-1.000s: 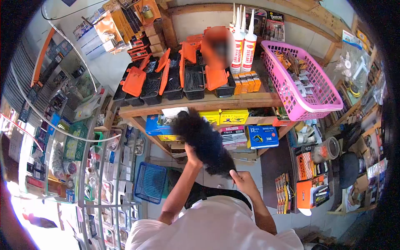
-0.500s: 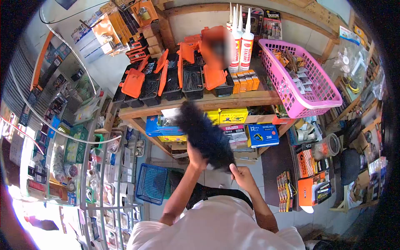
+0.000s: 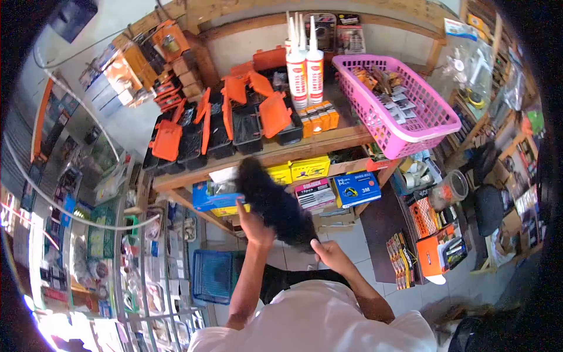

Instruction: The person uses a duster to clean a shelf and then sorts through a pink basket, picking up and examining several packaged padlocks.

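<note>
A dark, fluffy duster (image 3: 275, 202) slants across the space in front of my body, its upper end near the wooden shelf edge. My right hand (image 3: 332, 256) is closed around its lower end, the thumb on top; the grip itself is partly hidden. My left hand (image 3: 256, 229) lies against the left side of the duster's fluff, one finger stretched upward. Its other fingers are partly covered by the fluff. Behind the duster, a blue box (image 3: 214, 198) and yellow boxes (image 3: 308, 168) sit on the lower shelf.
Open black bins with orange lids (image 3: 275, 114), silicone sealant tubes (image 3: 315, 76) and a pink basket (image 3: 399, 141) stand on the wooden shelf (image 3: 328, 142). A blue basket (image 3: 212, 276) is on the floor at left. Wire racks and a dark counter (image 3: 378, 234) flank me.
The view has shifted, so the shelf appears farther left. The duster sits slightly lower and to the left. A stretched finger of my left hand now shows beside it; my right hand keeps its hold.
</note>
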A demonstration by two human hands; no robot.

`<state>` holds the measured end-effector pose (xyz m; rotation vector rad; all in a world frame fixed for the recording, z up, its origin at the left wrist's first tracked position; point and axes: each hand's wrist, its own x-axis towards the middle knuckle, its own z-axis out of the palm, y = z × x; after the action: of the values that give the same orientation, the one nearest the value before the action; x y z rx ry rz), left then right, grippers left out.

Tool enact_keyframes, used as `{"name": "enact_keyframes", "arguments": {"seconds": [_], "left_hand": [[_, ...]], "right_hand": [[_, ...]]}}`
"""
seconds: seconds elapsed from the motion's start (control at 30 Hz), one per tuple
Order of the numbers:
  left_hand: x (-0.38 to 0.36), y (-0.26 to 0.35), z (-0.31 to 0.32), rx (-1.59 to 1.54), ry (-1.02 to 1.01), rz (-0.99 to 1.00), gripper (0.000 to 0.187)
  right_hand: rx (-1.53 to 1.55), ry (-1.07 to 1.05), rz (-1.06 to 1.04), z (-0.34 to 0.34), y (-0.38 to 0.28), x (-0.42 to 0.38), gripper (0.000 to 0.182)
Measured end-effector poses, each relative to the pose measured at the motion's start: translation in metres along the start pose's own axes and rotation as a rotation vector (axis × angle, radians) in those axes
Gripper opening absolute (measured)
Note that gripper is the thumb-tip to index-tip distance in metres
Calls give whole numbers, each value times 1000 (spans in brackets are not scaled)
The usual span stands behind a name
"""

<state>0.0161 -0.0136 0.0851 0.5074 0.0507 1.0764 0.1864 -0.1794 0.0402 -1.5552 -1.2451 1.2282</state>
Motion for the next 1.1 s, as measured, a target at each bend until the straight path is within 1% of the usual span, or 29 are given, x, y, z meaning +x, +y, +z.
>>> {"name": "enact_keyframes", "arguments": {"seconds": [0.07, 0.1, 0.13, 0.17, 0.2, 0.23, 0.27, 0.3, 0.37, 0.4, 0.43, 0.47, 0.5, 0.53, 0.57, 0.6, 0.63, 0.67, 0.73, 0.77, 0.8, 0.83, 0.87, 0.9, 0.93, 1.0, 1.03, 1.07, 1.1], "left_hand": [[-7, 9, -5, 2, 400, -17, 66], [-10, -6, -85, 3, 374, -30, 66], [-9, -12, -165, 19, 148, 349, 65], [0, -8, -142, 17, 121, 336, 65], [0, 5, -94, 18, 165, 271, 59], [-4, 19, -41, 23, 211, 209, 54], [-3, 28, -12, 29, 259, 152, 49], [-3, 32, -7, 21, 270, 116, 48], [-11, 35, -15, 26, 312, 81, 50], [-11, 35, -18, 38, 341, 84, 54], [-13, 35, -20, 41, 327, 88, 54], [-15, 35, -18, -16, 354, 53, 54], [-18, 34, -17, -73, 381, 17, 54], [-21, 33, -26, -71, 369, 21, 54], [-23, 33, -39, -100, 326, -27, 57], [-22, 34, -36, -129, 285, -75, 60], [-24, 34, -32, -127, 320, -90, 62], [-24, 35, -33, -124, 312, -87, 62], [-25, 37, -39, -87, 335, -124, 60], [-27, 39, -35, -22, 293, -125, 56], [-26, 42, -35, -18, 287, -119, 56], [-27, 45, -35, 28, 310, -108, 52], [-28, 48, -36, 74, 335, -95, 48], [-31, 50, -37, 75, 336, -86, 48], [-33, 52, -39, 94, 330, -64, 45], [-38, 58, -51, 107, 319, -20, 41], [-43, 60, -65, 64, 259, -10, 39], [-46, 61, -75, 23, 201, -2, 37], [-49, 62, -77, -45, 204, -34, 37]], "right_hand": [[24, -210, 154, 5, 1, -5, 70], [-39, -304, 121, -1, -17, -12, 70], [-48, -349, 145, -5, -18, -15, 68], [51, -344, 178, -13, -20, -17, 66], [149, -343, 203, -24, -22, -18, 65], [148, -326, 183, -38, -29, -22, 65], [183, -279, 200, -55, -39, -26, 62], [218, -235, 217, -71, -45, -26, 60], [496, 0, 284, -93, -43, -20, 53], [493, 4, 267, -106, -48, -16, 53], [540, 81, 206, -120, -57, -12, 48], [588, 158, 144, -131, -66, -6, 42], [586, 160, 130, -137, -75, 1, 42], [600, 236, 88, -143, -83, 9, 35], [616, 311, 46, -148, -89, 19, 28], [617, 310, 33, -157, -88, 33, 28], [657, 206, 18, -168, -81, 52, 23], [694, 102, 4, -178, -78, 70, 19], [797, 23, -47, -194, -93, 99, 18], [811, 14, -36, -202, -97, 115, 17], [855, 1, -57, -207, -106, 125, 16], [962, -32, -59, -213, -106, 140, 17], [1070, -65, -59, -219, -99, 159, 18], [1196, -114, -61, -221, -95, 167, 23], [1193, -125, -60, -222, -87, 169, 23], [1459, -134, -70, -214, -82, 165, 31], [1534, -203, -110, -212, -76, 165, 38], [1512, -196, -173, -209, -71, 165, 39], [1534, -202, -152, -210, -65, 168, 40]]}}
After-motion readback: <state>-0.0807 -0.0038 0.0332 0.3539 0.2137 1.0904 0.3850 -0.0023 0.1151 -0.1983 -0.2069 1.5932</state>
